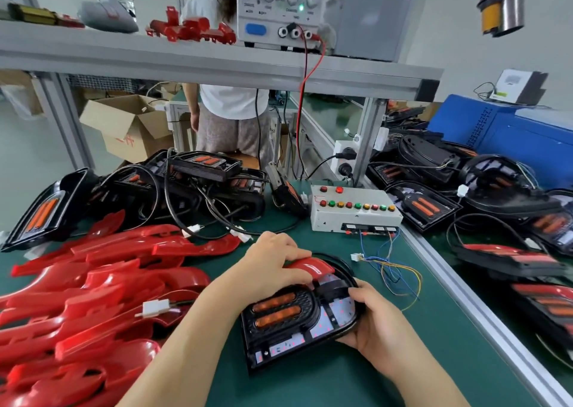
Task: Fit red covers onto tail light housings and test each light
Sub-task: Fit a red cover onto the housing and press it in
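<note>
A black tail light housing (288,335) with two orange lenses lies on the green mat in front of me. A red cover (313,265) sits over its far curved edge. My left hand (273,267) holds that cover, fingers curled over it and pressing it onto the housing. My right hand (369,323) grips the housing's right rim. A white test box (353,211) with coloured buttons stands beyond, with loose coloured wires and a white plug (356,257) trailing toward me.
A heap of red covers (93,285) fills the left of the mat. Black housings with cables (192,186) pile up behind it and more (496,208) lie on the right bench. A power supply (279,9) sits on the overhead shelf. A person stands beyond the bench.
</note>
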